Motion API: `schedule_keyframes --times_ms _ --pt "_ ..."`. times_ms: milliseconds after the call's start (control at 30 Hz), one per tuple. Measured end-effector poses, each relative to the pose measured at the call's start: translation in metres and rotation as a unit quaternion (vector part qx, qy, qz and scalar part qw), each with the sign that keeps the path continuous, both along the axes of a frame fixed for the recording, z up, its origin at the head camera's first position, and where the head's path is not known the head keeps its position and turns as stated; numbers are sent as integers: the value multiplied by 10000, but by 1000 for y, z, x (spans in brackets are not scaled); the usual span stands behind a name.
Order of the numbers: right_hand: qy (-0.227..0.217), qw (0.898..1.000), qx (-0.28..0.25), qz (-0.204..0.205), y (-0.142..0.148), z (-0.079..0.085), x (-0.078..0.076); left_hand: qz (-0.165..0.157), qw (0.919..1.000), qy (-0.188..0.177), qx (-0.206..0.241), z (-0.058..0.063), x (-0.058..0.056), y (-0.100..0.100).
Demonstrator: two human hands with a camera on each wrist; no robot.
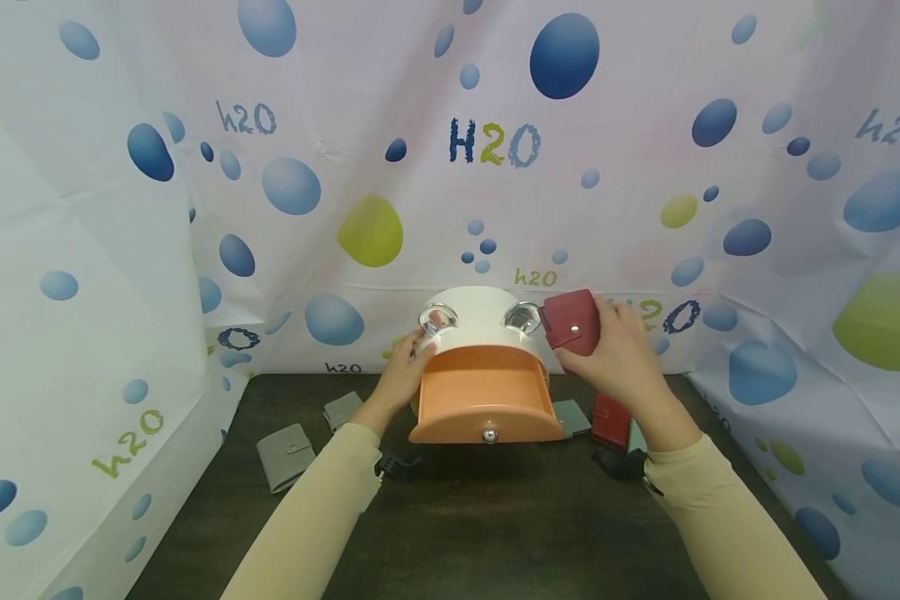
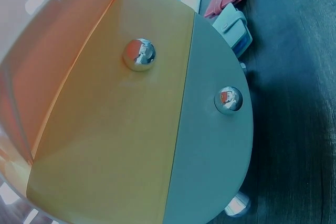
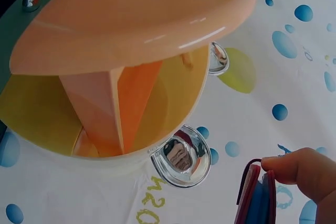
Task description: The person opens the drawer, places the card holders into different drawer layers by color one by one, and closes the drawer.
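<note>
A rounded white storage box [image 1: 474, 310] with chrome rings on its top corners stands in the middle. Its top orange drawer [image 1: 483, 388] is pulled out, and no contents show inside in the head view. Below it, the left wrist view shows a yellow drawer front [image 2: 113, 124] and a green drawer front [image 2: 210, 150], each with a chrome knob. My left hand [image 1: 396, 375] holds the box's left side, thumb near the front edge. My right hand [image 1: 624, 354] pinches a dark red snap wallet [image 1: 576, 323] beside the box's right ring, above the table.
Two grey wallets [image 1: 286, 458] lie on the dark table [image 1: 450, 533] to the left. On the right lie a green wallet [image 1: 572, 418], a red wallet [image 1: 611, 421] and another greenish piece. A patterned curtain [image 1: 450, 200] hangs behind and along both sides.
</note>
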State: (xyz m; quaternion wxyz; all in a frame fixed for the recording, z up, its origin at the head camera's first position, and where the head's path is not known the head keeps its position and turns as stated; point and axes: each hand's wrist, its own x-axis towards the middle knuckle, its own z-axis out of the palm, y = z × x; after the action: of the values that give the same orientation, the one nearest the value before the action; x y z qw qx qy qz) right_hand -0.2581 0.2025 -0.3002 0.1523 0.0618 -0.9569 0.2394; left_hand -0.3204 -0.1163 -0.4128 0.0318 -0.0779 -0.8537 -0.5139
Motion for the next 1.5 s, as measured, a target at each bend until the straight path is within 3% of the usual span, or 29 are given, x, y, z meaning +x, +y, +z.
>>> schedule_keyframes --times_ms 833,1200,1500 --pt "-577 9942 -37 911 -20 -2 -7 -2 10000 -5 2 -1 1 -2" --pt "-697 9877 -99 1395 -25 -4 -13 45 10000 -12 -3 -2 1 -1" --pt "-743 9801 141 1833 -26 -7 -17 54 10000 6 1 -1 1 1"
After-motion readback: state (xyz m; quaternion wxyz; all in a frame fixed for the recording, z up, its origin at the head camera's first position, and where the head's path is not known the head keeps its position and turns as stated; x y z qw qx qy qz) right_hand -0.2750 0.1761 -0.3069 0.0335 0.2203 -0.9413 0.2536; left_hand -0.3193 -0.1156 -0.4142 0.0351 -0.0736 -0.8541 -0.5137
